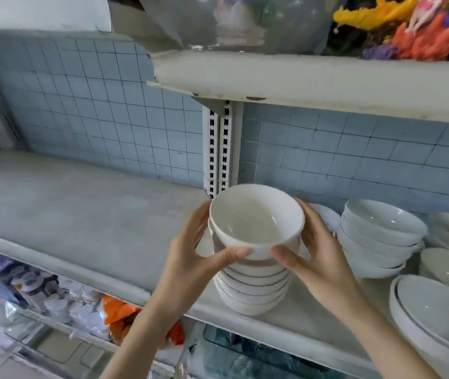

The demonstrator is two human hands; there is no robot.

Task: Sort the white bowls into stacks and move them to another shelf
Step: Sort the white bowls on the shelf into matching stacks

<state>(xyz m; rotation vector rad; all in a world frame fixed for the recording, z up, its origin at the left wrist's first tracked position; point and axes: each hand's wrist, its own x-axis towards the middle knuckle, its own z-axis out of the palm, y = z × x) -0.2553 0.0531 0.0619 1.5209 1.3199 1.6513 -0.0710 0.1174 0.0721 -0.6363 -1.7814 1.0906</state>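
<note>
- Grey shelf (67,214): left part bare, white bowls on the right.
- Second stack of shallower bowls (379,242) just right of the hands, apart from them.
- Bowl stack (253,291) at the shelf's front edge, centre; cannot tell if it is lifted.
- Left hand (190,258) and right hand (319,253) both curled round the top bowl (256,220), thumbs on the near wall.
- Top bowl upright, tilted slightly, nested on the stack.
</note>
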